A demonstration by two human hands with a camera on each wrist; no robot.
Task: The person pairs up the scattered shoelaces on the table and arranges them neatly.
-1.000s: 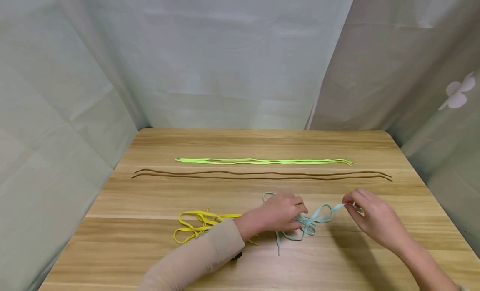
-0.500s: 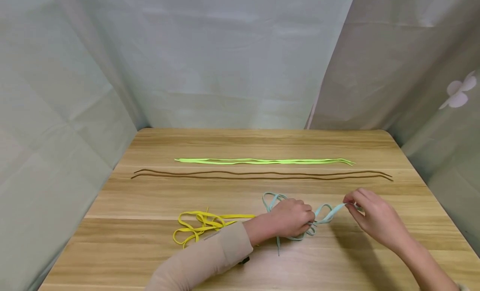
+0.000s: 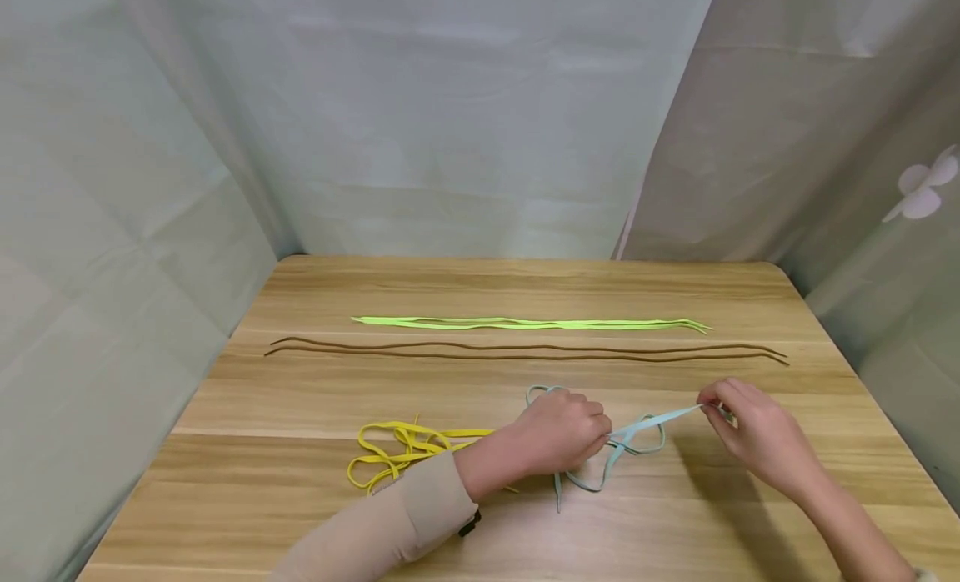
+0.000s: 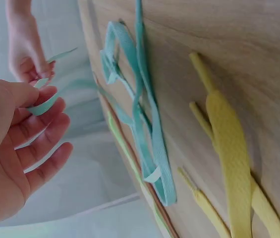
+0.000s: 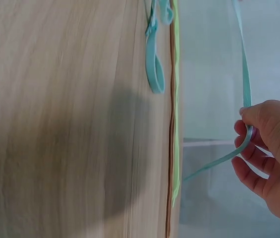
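A light blue shoelace (image 3: 663, 418) runs taut and slightly raised between the two hands, with the rest of it in loose loops on the table. My left hand (image 3: 562, 432) pinches it between thumb and index finger; in the left wrist view the lace (image 4: 44, 106) passes through that pinch while the other fingers stay loosely bent. To the right, my right hand (image 3: 761, 436) pinches the same lace with thumb and fingertips. A free tail of the lace (image 5: 219, 161) hangs past the right fingers in the right wrist view.
Tangled yellow shoelaces (image 4: 227, 134) lie left of the blue one, partly under the left forearm. Farther back, brown laces (image 3: 525, 358) and neon green laces (image 3: 630, 324) lie straight across the wooden table (image 3: 225, 499). Fabric curtains (image 3: 450, 132) enclose the back and sides.
My left hand moved right into the blue loops, then back left with a pinch on the lace. The strand between the hands straightened, and the right hand shifted slightly right.
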